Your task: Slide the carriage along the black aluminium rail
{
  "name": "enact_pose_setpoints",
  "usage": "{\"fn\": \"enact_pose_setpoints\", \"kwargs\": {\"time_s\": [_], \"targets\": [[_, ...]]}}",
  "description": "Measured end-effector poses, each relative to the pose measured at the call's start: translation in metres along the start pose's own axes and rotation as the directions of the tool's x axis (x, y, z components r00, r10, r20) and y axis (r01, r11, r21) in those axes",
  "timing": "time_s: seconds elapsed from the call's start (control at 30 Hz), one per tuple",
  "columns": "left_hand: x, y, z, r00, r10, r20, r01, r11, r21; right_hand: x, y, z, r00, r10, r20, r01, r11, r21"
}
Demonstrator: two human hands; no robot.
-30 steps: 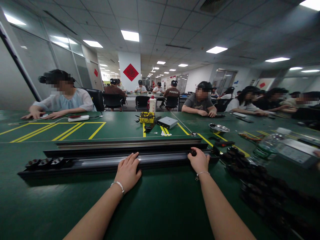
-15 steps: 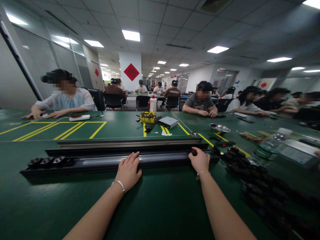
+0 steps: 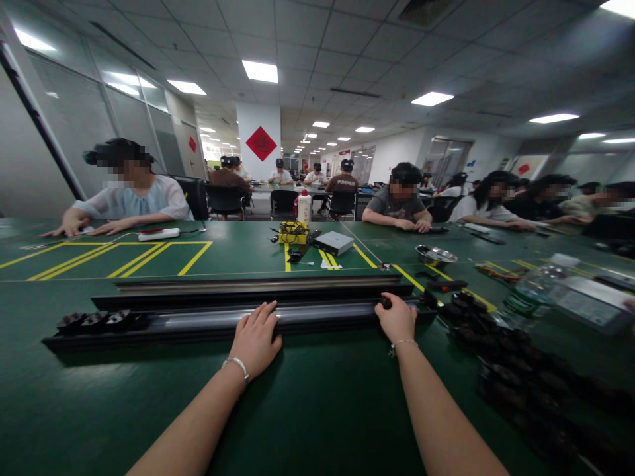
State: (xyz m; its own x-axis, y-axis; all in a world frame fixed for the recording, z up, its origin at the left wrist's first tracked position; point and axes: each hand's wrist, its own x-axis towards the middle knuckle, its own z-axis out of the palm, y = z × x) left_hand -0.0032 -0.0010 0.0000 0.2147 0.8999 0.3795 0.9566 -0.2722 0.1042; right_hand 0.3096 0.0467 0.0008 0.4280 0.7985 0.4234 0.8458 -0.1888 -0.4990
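A long black channel-shaped rail (image 3: 188,338) lies crosswise on the green table, with a clear, shiny tube or strip (image 3: 198,320) along its inside. My left hand (image 3: 255,334) rests on the rail's middle, its fingers stretched out over the shiny strip. Near the rail's right end, my right hand (image 3: 398,318) has thumb and fingers closed round a small black round part (image 3: 385,302), mostly hidden by the fingers. Several black parts with light tops (image 3: 94,320) sit in the rail's left end. Just behind it lies a second long rail (image 3: 258,285).
Many black parts (image 3: 520,357) lie heaped at the right, beside a water bottle (image 3: 528,294). Farther back are a metal bowl (image 3: 436,254), a grey box (image 3: 333,242) and a yellow cable-wrapped item (image 3: 292,233). Several people sit around the table.
The rail and its black parts at the left end have shifted very slightly to the right. Both hands keep nearly the same place and hold.
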Motion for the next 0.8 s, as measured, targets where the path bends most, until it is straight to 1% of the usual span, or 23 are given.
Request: {"fn": "enact_pose_setpoints", "kwargs": {"time_s": [0.2, 0.43, 0.57, 0.8], "targets": [[0.0003, -0.0003, 0.0002, 1.0, -0.005, 0.003, 0.005, 1.0, -0.004, -0.0009, -0.0024, -0.0029, 1.0, 0.005, 0.003, -0.005, 1.0, -0.014], [0.0002, 0.0007, -0.0013, 1.0, -0.003, 0.003, 0.003, 1.0, 0.0, 0.0016, 0.001, -0.0029, 1.0, 0.006, 0.022, -0.006, 1.0, -0.014], [0.0, 0.0016, -0.0018, 1.0, -0.014, 0.015, 0.014, 1.0, -0.014, 0.0019, 0.0017, -0.0032, 1.0, 0.0, 0.008, 0.0, 1.0, -0.019], [0.0001, 0.0, -0.0009, 1.0, 0.004, -0.002, -0.004, 1.0, 0.0, 0.0038, 0.0062, 0.0015, 1.0, -0.023, -0.002, 0.023, 1.0, -0.013]]}}
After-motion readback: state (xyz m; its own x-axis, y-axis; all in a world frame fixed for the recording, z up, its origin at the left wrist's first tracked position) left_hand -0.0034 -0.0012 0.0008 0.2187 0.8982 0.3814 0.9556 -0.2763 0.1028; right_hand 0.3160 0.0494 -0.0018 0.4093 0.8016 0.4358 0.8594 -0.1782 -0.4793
